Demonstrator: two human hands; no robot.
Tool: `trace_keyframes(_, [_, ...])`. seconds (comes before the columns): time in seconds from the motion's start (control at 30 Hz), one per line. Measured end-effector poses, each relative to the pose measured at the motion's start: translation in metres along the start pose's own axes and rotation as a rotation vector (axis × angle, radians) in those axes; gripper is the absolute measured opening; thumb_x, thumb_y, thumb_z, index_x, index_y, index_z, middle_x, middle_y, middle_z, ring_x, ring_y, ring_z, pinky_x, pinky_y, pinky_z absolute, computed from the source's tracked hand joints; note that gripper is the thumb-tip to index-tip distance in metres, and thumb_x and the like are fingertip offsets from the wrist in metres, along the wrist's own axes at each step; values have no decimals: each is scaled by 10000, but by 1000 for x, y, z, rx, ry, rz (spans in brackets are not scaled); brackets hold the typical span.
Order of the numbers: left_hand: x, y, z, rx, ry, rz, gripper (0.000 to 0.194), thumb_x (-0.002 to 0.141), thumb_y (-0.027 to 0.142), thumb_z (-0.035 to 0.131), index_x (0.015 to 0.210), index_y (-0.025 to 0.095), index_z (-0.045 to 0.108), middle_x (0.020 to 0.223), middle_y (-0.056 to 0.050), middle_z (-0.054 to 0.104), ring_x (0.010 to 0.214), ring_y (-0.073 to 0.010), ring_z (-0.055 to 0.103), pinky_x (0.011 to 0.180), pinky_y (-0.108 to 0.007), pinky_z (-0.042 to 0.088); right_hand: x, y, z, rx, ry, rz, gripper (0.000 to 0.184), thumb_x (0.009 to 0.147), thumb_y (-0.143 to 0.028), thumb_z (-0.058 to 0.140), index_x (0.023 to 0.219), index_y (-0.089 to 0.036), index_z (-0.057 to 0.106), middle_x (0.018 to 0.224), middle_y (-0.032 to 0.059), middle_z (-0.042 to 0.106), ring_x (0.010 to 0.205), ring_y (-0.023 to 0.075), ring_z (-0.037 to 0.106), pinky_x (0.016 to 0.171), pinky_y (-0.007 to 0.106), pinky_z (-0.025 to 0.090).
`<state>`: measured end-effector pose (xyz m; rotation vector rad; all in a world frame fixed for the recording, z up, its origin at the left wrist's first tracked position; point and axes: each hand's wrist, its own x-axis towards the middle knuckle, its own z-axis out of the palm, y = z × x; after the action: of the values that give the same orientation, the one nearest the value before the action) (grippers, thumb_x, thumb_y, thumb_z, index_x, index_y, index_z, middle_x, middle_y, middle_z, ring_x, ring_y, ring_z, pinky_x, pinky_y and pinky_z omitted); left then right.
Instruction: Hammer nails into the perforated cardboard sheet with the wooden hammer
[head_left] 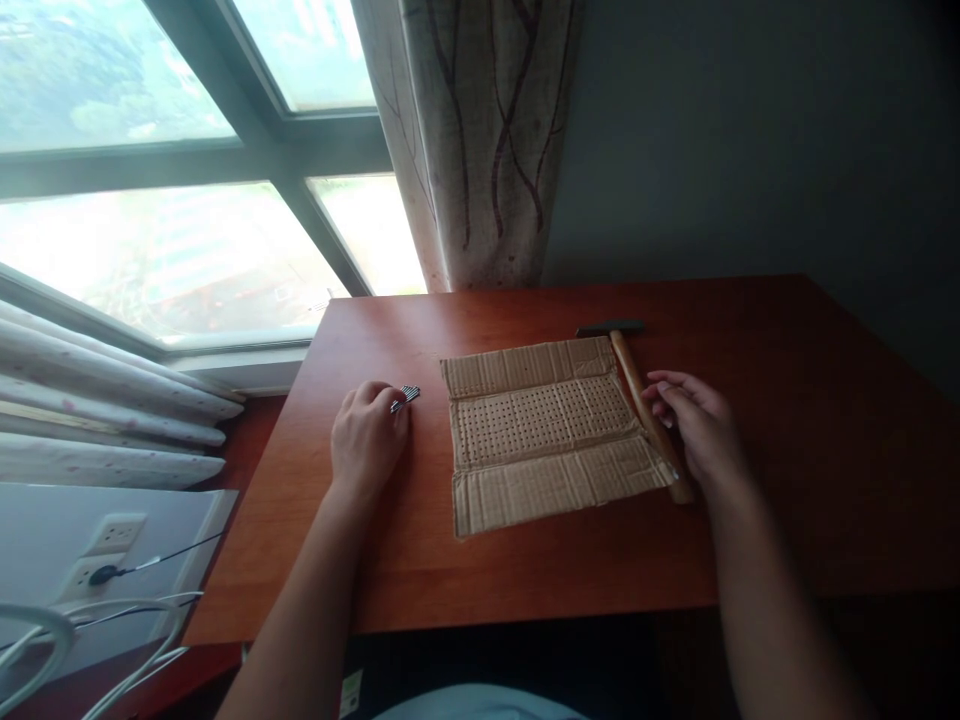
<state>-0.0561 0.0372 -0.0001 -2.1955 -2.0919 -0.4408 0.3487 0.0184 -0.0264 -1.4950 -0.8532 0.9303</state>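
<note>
2 grips, both bare hands over 1 reddish-brown table [570,575]; left grip [367,440] over the left part of the table, fingers curled down at 1 small bunch of thin metallic pieces [409,393], single pieces too fine to count; thumb and finger close at the bunch, cannot tell if pinching it or only resting on it; bunch lies between the table's left edge and 1 cardboard sheet [544,420]; sheet around mid-table, well apart from the far edge, 2 creases, 3 panels, middle panel full of small punched holes, too many to count; 1 hammer [640,385] along the sheet's right side, head toward the table's far edge, wooden handle slanting toward the near edge, sheet's near right corner reaching the handle; right grip [703,425] just right of the handle, fingers half curled, thumb toward index finger, cannot tell if the tips are pressed together or touching the handle; 1 window [270,155] past the table's far left corner, 4 panes in view; 2 curtains, one [487,140] behind the far edge, other [105,410] off the left edge; 2 wall sockets [120,533] left of the table, 1 black plug [102,576] in the lower one.
</note>
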Motion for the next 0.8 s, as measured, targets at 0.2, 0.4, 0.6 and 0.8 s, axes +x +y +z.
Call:
trace_keyframes(0.2, [-2, 3, 2, 48, 1, 8, 266, 959, 343, 483, 920, 240, 726, 1041, -83, 668, 978, -274, 587, 808, -374, 469, 0, 0, 0, -2, 8, 4, 225, 769, -364, 710, 943, -222, 722, 793, 19, 685, 607, 107, 515, 528, 237, 365])
trace_keyframes(0.4, [-3, 3, 1, 55, 1, 11, 288, 964, 356, 477, 880, 236, 726, 1023, -82, 671, 956, -269, 585, 797, -372, 475, 0, 0, 1, -6, 5, -4, 236, 767, -385, 713, 940, -225, 721, 792, 23, 685, 604, 113, 517, 518, 241, 359])
trace_keyframes(0.6, [-7, 5, -1, 41, -15, 51, 297, 965, 336, 478, 871, 226, 736, 1042, -85, 673, 956, -269, 585, 778, -367, 496, 0, 0, 1, -12, 10, -8, 226, 769, -371, 708, 938, -220, 719, 790, 25, 691, 603, 111, 517, 515, 239, 353])
trace_keyframes(0.8, [-11, 7, -4, 60, -61, 71, 291, 969, 324, 477, 902, 219, 739, 1080, -91, 677, 1007, -270, 605, 765, -354, 515, 1, 1, 0, -15, 5, -4, 230, 769, -366, 709, 950, -224, 715, 801, 22, 688, 607, 112, 518, 525, 240, 364])
